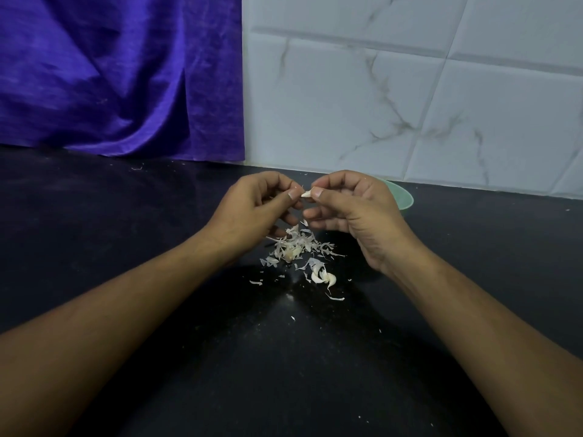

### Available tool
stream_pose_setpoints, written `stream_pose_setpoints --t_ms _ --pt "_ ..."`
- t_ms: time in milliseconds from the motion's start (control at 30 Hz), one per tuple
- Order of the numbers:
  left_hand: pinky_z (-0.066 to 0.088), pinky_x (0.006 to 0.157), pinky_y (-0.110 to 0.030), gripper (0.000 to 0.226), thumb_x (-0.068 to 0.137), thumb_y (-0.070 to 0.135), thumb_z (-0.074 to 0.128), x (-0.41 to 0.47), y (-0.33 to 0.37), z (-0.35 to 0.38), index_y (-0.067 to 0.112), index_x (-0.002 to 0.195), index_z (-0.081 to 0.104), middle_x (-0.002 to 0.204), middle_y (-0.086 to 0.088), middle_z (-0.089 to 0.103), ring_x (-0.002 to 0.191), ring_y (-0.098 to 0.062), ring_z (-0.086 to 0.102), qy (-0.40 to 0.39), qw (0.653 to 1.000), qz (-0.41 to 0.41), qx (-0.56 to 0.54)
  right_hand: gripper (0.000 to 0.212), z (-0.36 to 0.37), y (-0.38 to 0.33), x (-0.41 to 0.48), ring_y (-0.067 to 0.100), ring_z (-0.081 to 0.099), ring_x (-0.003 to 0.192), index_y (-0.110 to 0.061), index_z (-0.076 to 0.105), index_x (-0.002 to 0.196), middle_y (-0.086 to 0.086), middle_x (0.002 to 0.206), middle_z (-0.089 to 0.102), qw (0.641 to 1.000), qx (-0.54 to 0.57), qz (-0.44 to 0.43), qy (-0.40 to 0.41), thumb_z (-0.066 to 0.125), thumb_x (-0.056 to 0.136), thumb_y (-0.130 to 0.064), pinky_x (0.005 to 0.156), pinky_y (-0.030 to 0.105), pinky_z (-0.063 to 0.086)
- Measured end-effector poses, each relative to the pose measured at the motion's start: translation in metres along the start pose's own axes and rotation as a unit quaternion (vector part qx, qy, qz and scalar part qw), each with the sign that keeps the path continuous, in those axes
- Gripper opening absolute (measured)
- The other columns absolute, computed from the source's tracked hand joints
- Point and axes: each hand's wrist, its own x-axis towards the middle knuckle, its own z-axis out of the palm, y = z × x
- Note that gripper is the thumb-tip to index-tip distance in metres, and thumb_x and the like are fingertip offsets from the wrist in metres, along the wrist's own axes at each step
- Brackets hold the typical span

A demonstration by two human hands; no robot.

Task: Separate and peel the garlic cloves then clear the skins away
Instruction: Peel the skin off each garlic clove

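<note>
Forearms point(94, 342) over worktop point(126, 247) near edge: right hand point(356, 212) grips clove point(306, 193), left hand point(252, 206) pinches its tip; peel with short pulls above skins point(296, 247).

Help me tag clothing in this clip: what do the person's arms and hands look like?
The left forearm and right forearm are bare up to the picture's edge: no sleeves show. The left hand and right hand show no gloves, rings, watch or bracelets; the thumbnails are cut short.
</note>
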Motion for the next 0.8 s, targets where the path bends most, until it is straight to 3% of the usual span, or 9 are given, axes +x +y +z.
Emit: stream_pose_setpoints --t_ms 133,267,500,800 --pt "0.064 0.074 -0.052 0.013 0.096 0.024 0.074 -0.0016 0.0024 -0.0025 0.013 0.103 0.075 0.091 -0.011 0.076 0.085 -0.030 0.076 0.009 0.999 0.015 0.035 0.011 -0.0026 0.0002 0.0005 0.021 0.073 0.071 -0.002 0.070 0.102 0.009 0.083 0.075 1.000 -0.011 -0.015 -0.002 0.073 0.091 -0.002 0.072 0.037 0.063" --pt "0.064 0.076 -0.055 0.012 0.091 0.024 0.079 -0.0012 0.0024 -0.0037 0.014 0.097 0.077 0.085 -0.006 0.078 0.079 -0.024 0.077 0.018 0.998 0.012 0.066 0.010 -0.0014 0.0027 0.0005 0.019 0.072 0.069 0.000 0.071 0.101 0.015 0.083 0.072 0.998 -0.040 -0.043 -0.012 0.072 0.092 0.001 0.071 0.036 0.064" --pt "0.066 0.075 -0.046 0.008 0.095 0.020 0.075 0.0005 0.0014 -0.0016 0.012 0.095 0.077 0.083 -0.003 0.078 0.075 -0.019 0.076 0.014 0.997 -0.007 0.076 0.007 -0.0031 0.0066 0.0040 0.023 0.075 0.073 -0.007 0.072 0.097 0.022 0.090 0.074 0.987 -0.130 -0.097 0.011 0.074 0.092 -0.003 0.074 0.043 0.062" --pt "0.058 0.060 -0.026 0.015 0.095 0.013 0.071 -0.0003 0.0035 -0.0008 -0.001 0.094 0.072 0.081 -0.008 0.074 0.071 -0.013 0.069 0.017 0.995 -0.085 -0.059 0.008 -0.0004 0.0091 0.0032 0.022 0.074 0.071 0.001 0.072 0.098 0.019 0.086 0.075 0.985 -0.117 -0.126 -0.004 0.074 0.091 0.001 0.070 0.030 0.061"
